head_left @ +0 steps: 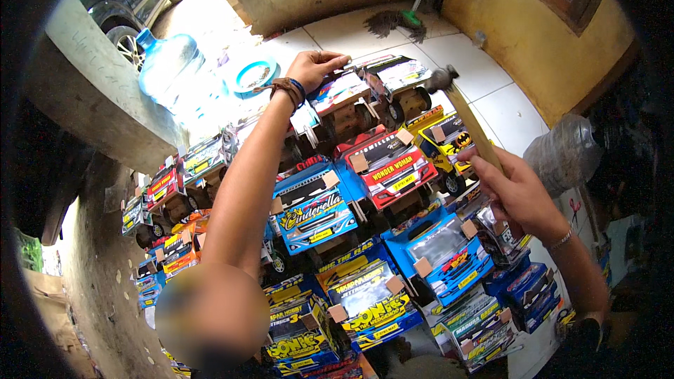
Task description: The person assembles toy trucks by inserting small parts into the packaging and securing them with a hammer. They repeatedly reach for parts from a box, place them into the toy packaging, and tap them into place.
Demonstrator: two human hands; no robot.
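My right hand (516, 186) is closed round the wooden handle of a hammer (472, 121). The dark hammer head (441, 78) is up beside a toy truck (400, 74) in the far row. My left hand (316, 71) reaches out to that row, its thumb and fingers pinched together over the top of a white toy truck (340, 92). What the fingertips hold, if anything, is too small to make out. Nearer, between my arms, are a red toy truck (393, 172) and a blue one (314, 203), both with small brown squares at the windscreen.
Several more painted toy trucks stand in tight rows, among them a blue one (439, 253) and a yellow one (449, 142). Behind them are a light blue basin (275, 70), a water jug (168, 67) and a mop (409, 20). A wrapped plastic bundle (564, 154) lies at the right.
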